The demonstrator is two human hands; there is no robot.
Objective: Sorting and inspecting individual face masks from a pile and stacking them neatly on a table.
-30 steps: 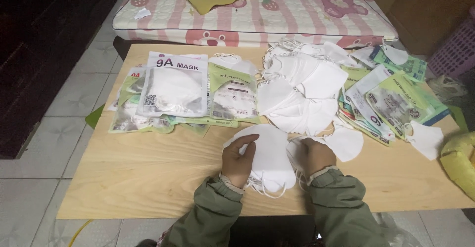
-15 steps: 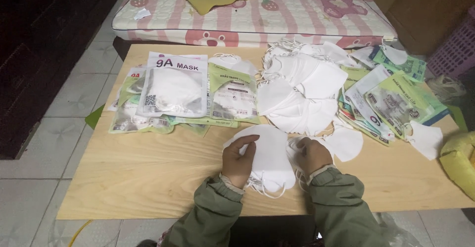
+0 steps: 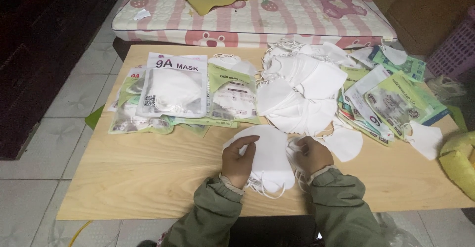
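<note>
Both our left hand [image 3: 239,159] and right hand [image 3: 310,154] pinch the near white mask stack [image 3: 269,160]; square edges gently, ear loops untangled.

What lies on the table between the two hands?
In the head view, a small stack of white masks lies between the left hand and right hand; both hands touch it.

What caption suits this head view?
Two hands, left hand and right hand, hold stacked white folded face masks on a plywood table.
</note>
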